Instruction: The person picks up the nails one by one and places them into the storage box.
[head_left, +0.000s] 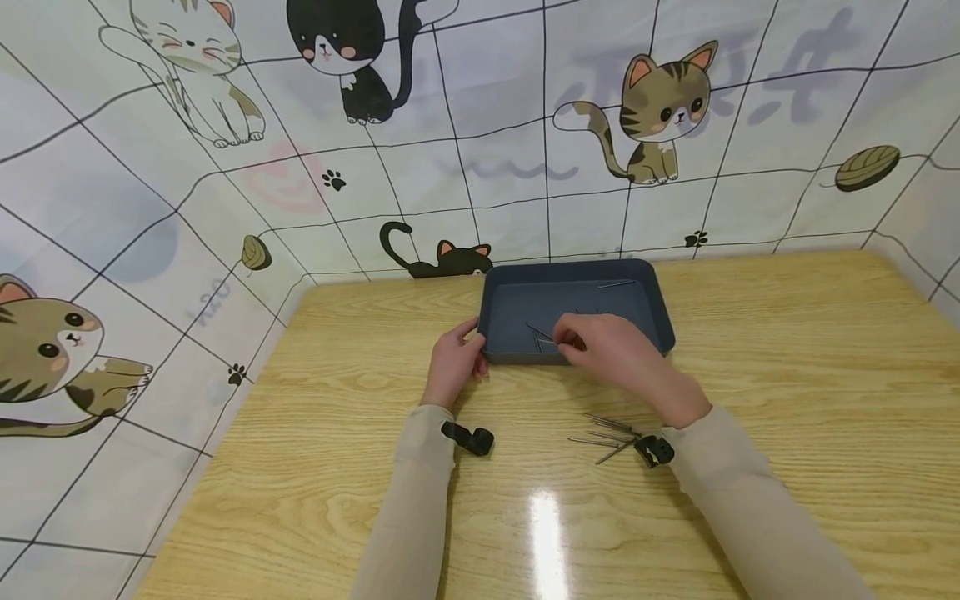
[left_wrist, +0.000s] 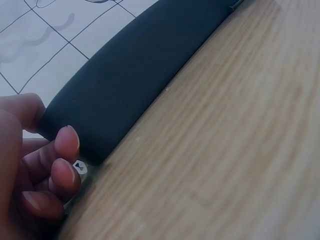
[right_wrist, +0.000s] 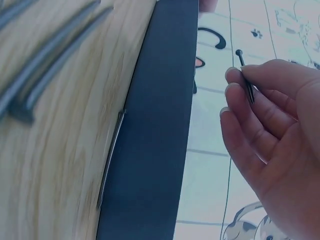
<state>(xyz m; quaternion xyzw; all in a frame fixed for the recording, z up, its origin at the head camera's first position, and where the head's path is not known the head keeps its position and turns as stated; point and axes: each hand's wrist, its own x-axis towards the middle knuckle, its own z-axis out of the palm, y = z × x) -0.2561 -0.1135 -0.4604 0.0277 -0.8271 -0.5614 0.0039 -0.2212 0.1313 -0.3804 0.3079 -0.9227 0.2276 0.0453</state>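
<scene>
A shallow dark blue-grey tray (head_left: 517, 300) stands on the wooden table near the wall. At its front left corner my left hand (head_left: 453, 358) grips the tray wall, with fingertips (left_wrist: 67, 142) against the outside. Over the tray's front part is my right hand (head_left: 607, 346), pinching a nail (right_wrist: 241, 57) between thumb and fingers, its head sticking out. Several nails (head_left: 537, 341) lie inside the tray below that hand, partly hidden by it. Another nail (head_left: 617, 284) rests near the back right. More nails (head_left: 611, 442) are spread on the table by the right wrist.
One nail (right_wrist: 111, 160) lies on the table along the foot of the tray's front wall. A cat-patterned wall covering (head_left: 510, 167) rises behind and to the left of the table (head_left: 345, 383). Small black cameras (head_left: 480, 442) are strapped to both wrists.
</scene>
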